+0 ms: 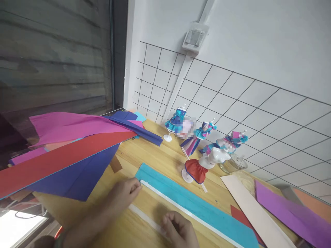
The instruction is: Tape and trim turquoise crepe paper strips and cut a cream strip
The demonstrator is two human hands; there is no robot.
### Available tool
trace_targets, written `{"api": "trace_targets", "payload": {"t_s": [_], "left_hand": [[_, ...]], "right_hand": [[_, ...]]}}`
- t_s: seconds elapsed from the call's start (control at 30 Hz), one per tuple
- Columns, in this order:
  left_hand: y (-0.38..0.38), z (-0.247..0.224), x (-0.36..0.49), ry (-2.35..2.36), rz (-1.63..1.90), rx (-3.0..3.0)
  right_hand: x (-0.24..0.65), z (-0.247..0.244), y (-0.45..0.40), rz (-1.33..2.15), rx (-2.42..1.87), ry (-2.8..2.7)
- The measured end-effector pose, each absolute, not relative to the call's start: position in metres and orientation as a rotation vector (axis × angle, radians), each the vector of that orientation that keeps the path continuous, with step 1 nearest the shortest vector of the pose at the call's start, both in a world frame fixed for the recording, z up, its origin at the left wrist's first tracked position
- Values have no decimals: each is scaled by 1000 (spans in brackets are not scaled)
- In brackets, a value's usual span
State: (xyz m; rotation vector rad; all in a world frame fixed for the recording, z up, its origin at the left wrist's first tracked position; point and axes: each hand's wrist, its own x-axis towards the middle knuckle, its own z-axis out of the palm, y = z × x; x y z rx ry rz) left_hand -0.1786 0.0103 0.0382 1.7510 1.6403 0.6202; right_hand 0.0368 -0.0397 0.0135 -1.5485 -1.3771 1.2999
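Observation:
A long teal strip of crepe paper (178, 196) lies slantwise on the wooden table, with a narrow white tape strip (186, 210) along its near edge. My left hand (126, 191) is closed at the left end of this tape, fingertips against its end; what they pinch is too small to make out. Nearer me, a second pale strip (144, 217) stretches from beside my left wrist to my right hand (181, 229). That hand is curled, thumb against forefinger, just short of the teal paper. Whether it grips the pale strip is hidden.
A white mini mannequin (213, 156) in a red skirt (196, 170) stands tilted in view beyond the teal paper. Behind are several dressed mannequins and a glass bowl (235, 163). Red paper (67, 156) and pink paper (67, 125) pile up left; cream paper (256, 210) and purple paper (292, 213) lie right.

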Motion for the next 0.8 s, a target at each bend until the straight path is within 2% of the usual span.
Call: {"api": "trace_targets", "payload": {"t_s": [0.23,0.43,0.57,0.8], "left_hand": [[-21,33,-132,1631,515,1956],[-30,37,-116,1537,384,2127],[-29,35,-120,1402,479,2153],[24,34,-165,1659,619,2125]], "right_hand": [[7,30,-1,1543,-1220,-1251],[5,25,6,1589,-1268,-1359],[20,20,3,1558,-1339,-1316],[56,2,-11,1401,-1523,-1176]]}}
